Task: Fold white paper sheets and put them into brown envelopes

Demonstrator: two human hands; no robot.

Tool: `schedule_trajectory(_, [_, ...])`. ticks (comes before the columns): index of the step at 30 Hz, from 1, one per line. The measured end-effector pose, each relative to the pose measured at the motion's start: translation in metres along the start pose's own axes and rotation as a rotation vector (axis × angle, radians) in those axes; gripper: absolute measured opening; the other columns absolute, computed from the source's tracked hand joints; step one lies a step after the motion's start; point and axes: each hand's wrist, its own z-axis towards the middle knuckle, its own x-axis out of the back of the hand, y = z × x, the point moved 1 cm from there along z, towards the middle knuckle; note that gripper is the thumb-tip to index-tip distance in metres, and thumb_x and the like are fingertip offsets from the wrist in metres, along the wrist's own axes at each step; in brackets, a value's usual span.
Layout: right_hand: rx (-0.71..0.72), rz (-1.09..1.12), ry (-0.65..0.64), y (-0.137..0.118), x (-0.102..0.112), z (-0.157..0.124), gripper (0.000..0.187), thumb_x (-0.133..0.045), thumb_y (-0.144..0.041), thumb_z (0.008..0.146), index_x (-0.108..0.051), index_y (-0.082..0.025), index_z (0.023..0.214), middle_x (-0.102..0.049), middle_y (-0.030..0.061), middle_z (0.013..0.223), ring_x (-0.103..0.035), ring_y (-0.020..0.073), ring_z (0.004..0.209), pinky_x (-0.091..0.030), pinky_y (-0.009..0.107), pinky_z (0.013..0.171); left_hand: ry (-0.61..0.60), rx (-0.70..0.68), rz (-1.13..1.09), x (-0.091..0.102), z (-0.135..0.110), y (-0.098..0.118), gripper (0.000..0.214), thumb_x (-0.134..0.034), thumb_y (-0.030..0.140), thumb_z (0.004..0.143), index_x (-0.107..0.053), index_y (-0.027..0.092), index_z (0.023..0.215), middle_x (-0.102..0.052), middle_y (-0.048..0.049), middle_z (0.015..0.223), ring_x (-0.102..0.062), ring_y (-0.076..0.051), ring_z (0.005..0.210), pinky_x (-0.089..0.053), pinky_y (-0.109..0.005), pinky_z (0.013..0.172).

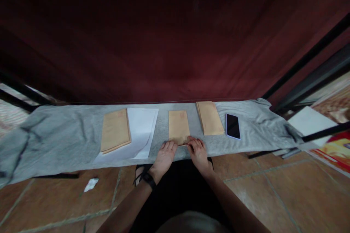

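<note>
A brown paper envelope (179, 125) lies in front of me on the grey cloth, with small reddish printing near its far end. My left hand (166, 156) rests on its near left corner, fingers stretched out and lying flat. At the near right corner, my right hand (198, 152) has curled fingers and pinches the near edge, where a narrow fold stands up. To the right is a stack of similar envelopes (211, 118). Another pile of brown envelopes (115, 130) sits at the left, partly covering white paper sheets (142, 131).
The grey cloth (82, 127) covers a long narrow surface. A phone (233, 126) with a dark screen lies right of the stack. Behind hangs a dark red cloth (175, 62). Crumpled white tissue (91, 184) is on the tiled floor (254, 185). Dark metal bars (308, 58) stand at right.
</note>
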Motion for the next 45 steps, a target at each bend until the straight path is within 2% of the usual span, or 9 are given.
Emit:
schedule_trajectory(6, [-0.043,-0.016,0.005,-0.004,0.002,0.004,0.011,-0.053,-0.022,0.099,-0.064,-0.023,0.097,-0.07,0.0067,0.12,-0.061,0.0229,0.114,-0.038,0.041,0.103,0.093,0.073,-0.008,-0.003,0.002,-0.002,0.028,-0.042,0.012,0.094,-0.061,0.017,0.114,-0.067,-0.0111,0.108,-0.062,-0.027,0.102,-0.049,-0.043,0.092])
schedule_trajectory(10, [-0.07,-0.054,-0.003,-0.006,0.001,0.008,0.008,-0.056,-0.024,0.097,-0.064,-0.023,0.099,-0.07,0.0059,0.116,-0.062,0.0233,0.107,-0.04,0.039,0.097,0.143,0.142,-0.064,-0.003,0.007,-0.005,0.021,-0.042,0.022,0.098,-0.062,0.02,0.103,-0.068,-0.0102,0.103,-0.062,-0.027,0.096,-0.05,-0.042,0.087])
schedule_trajectory(15, [-0.102,-0.078,-0.001,-0.005,-0.002,0.01,0.008,-0.055,-0.024,0.098,-0.063,-0.024,0.097,-0.07,0.0057,0.112,-0.062,0.0238,0.104,-0.04,0.039,0.096,0.189,0.159,-0.129,-0.001,0.013,-0.008,0.02,-0.041,0.025,0.098,-0.06,0.022,0.096,-0.066,-0.0075,0.095,-0.061,-0.026,0.093,-0.05,-0.041,0.083])
schedule_trajectory(18, [-0.095,-0.062,0.026,-0.005,-0.003,0.01,0.012,-0.053,-0.023,0.098,-0.064,-0.024,0.104,-0.07,0.0067,0.115,-0.062,0.0236,0.106,-0.041,0.04,0.098,0.22,0.173,-0.183,-0.001,0.015,-0.01,0.017,-0.043,0.026,0.097,-0.058,0.024,0.091,-0.065,-0.0058,0.092,-0.06,-0.025,0.089,-0.05,-0.04,0.081])
schedule_trajectory(21, [-0.056,-0.054,0.035,-0.012,-0.003,0.008,0.024,-0.05,-0.017,0.097,-0.062,-0.022,0.117,-0.066,0.0088,0.127,-0.059,0.024,0.119,-0.041,0.044,0.105,0.232,0.194,-0.236,-0.003,0.018,-0.013,0.014,-0.046,0.025,0.095,-0.057,0.024,0.086,-0.063,-0.0047,0.089,-0.059,-0.024,0.087,-0.05,-0.039,0.08])
schedule_trajectory(26, [0.158,0.003,-0.11,-0.041,-0.015,-0.005,0.044,-0.052,-0.021,0.098,-0.052,-0.019,0.141,-0.057,0.0094,0.144,-0.05,0.0221,0.135,-0.036,0.044,0.118,0.225,0.219,-0.308,-0.007,0.018,-0.015,0.014,-0.046,0.025,0.095,-0.056,0.024,0.084,-0.062,-0.0043,0.089,-0.058,-0.023,0.087,-0.05,-0.038,0.079])
schedule_trajectory(30, [0.142,-0.032,-0.102,-0.051,-0.022,-0.013,0.049,-0.053,-0.027,0.099,-0.048,-0.018,0.147,-0.054,0.0089,0.147,-0.049,0.0229,0.137,-0.036,0.044,0.119,0.235,0.23,-0.355,-0.007,0.017,-0.016,0.014,-0.047,0.028,0.095,-0.057,0.024,0.086,-0.063,-0.0052,0.092,-0.058,-0.024,0.088,-0.051,-0.04,0.08])
schedule_trajectory(34, [0.126,-0.06,-0.095,-0.045,-0.019,-0.014,0.048,-0.054,-0.026,0.098,-0.05,-0.019,0.145,-0.055,0.0073,0.146,-0.049,0.0213,0.137,-0.037,0.042,0.118,0.262,0.232,-0.389,-0.009,0.016,-0.018,0.015,-0.046,0.025,0.094,-0.059,0.024,0.086,-0.064,-0.0054,0.093,-0.059,-0.024,0.09,-0.052,-0.041,0.083])
schedule_trajectory(45, [0.073,-0.079,-0.08,-0.016,0.007,-0.017,0.044,-0.046,-0.02,0.1,-0.053,-0.022,0.143,-0.056,0.006,0.145,-0.051,0.023,0.135,-0.034,0.047,0.119,0.317,0.218,-0.472,-0.014,0.008,-0.026,0.021,-0.042,0.018,0.094,-0.063,0.023,0.092,-0.067,-0.0064,0.101,-0.063,-0.023,0.099,-0.054,-0.041,0.091])
